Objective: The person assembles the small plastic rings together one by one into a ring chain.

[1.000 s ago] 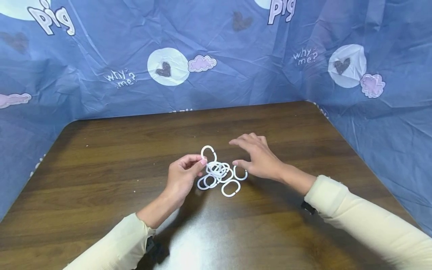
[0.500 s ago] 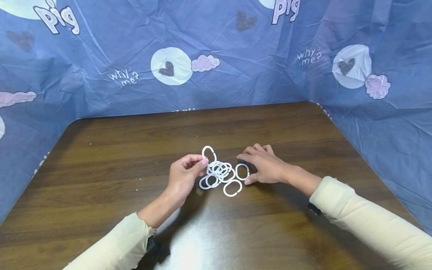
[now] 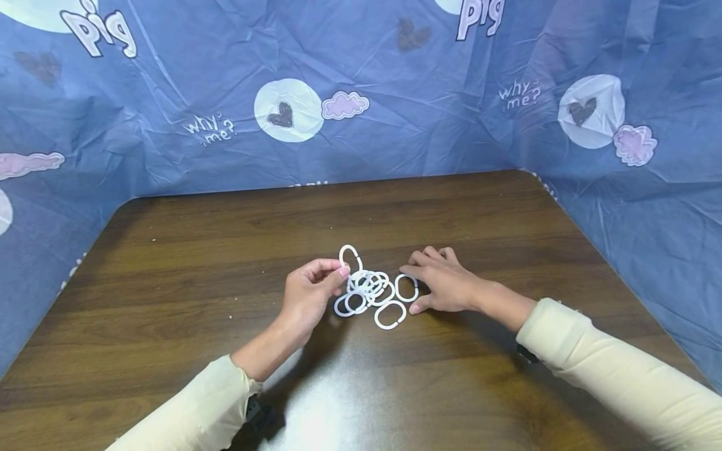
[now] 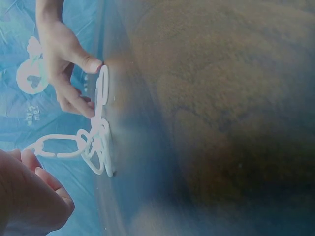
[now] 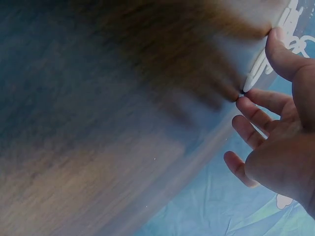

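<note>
My left hand (image 3: 307, 291) pinches a white C-shaped plastic ring, like a shower curtain ring (image 3: 349, 247), between thumb and fingers, raised above the wood. In the left wrist view an elongated white ring (image 4: 61, 136) spans from those fingertips to the heap. Several more such rings overlap in a pile (image 3: 369, 280) beside the hand. At the pile's right, my right hand (image 3: 445, 282) is spread low, thumb and fingertips at the edges of one flat ring (image 3: 397, 288). Another ring (image 3: 377, 316) with a small gap lies at the front of the pile.
The rings lie near the middle of a brown wood-grain table (image 3: 225, 238). A blue printed cloth (image 3: 395, 125) hangs behind its far edge and along both sides. Light glares off the tabletop near the front.
My right hand has come down and a little toward me, its fingers lowering around the rightmost ring. The left hand keeps its pinch almost unmoved; the view has shifted slightly.
</note>
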### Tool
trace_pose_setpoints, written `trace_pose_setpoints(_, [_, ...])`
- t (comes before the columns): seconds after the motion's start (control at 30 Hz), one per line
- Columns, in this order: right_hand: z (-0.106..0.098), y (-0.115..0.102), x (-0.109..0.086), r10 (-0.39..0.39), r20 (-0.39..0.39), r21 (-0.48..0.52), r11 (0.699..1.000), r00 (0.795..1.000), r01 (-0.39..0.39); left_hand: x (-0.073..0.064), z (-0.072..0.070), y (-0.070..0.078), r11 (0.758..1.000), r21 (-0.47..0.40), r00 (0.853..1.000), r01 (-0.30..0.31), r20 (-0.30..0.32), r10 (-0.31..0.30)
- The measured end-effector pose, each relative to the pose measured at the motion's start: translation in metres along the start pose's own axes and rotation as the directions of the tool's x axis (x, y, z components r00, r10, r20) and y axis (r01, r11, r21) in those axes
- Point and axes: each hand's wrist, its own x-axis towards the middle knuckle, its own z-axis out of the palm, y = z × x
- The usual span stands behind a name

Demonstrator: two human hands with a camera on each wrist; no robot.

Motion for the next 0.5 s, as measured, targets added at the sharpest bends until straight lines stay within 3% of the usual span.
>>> trace_pose_setpoints(0.5, [0.0077, -0.0021, 0.0001, -0.062, -0.133, -0.012, 0.998, 0.989, 0.060, -0.0020, -0.0003, 0.0011, 1.000, 0.013, 1.000, -0.005, 0.006, 0.005])
